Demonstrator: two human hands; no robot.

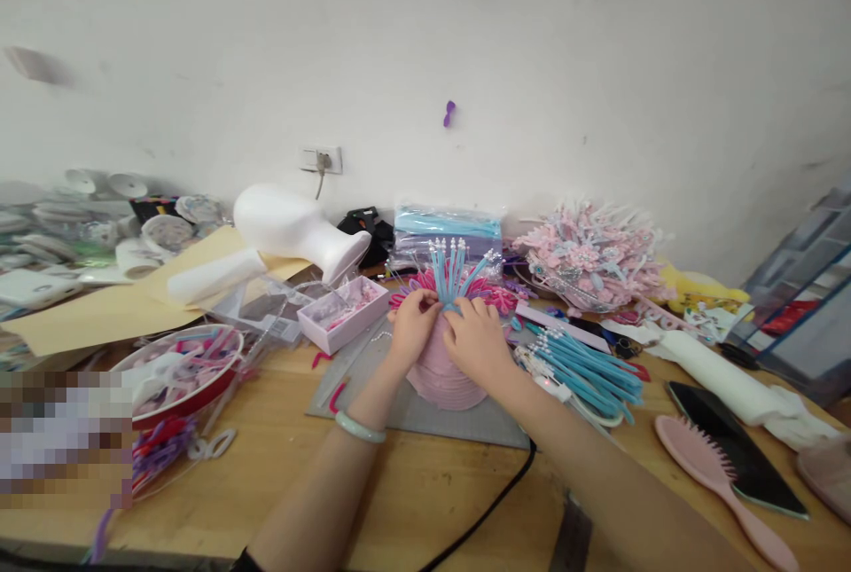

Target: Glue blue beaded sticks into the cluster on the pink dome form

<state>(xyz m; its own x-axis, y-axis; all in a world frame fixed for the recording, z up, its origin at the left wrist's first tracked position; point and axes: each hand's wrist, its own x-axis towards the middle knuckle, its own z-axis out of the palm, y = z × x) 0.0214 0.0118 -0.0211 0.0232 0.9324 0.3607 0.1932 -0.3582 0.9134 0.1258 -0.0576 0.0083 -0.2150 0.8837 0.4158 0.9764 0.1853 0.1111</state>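
A pink rounded form (447, 372) stands on a grey mat (405, 417) in front of me. Upright blue stems (452, 269) with white bead tips rise from its far side, with pink and purple loops (495, 293) around them. My left hand (416, 324) is at the left of the stems' base, its fingers closed in a pinch there. Opposite it, my right hand (475, 333) bends its fingers against the base from the right. Whatever lies between the fingertips is too small and hidden to make out.
Right of the mat lies a bundle of blue bead-tipped stems (585, 372). A pink hairbrush (708, 457) and black tablet (737, 448) are farther right. A lilac box (342, 317), white mannequin head (285, 222) and red-rimmed basket (192, 399) stand left. A black cable (488, 510) crosses the front.
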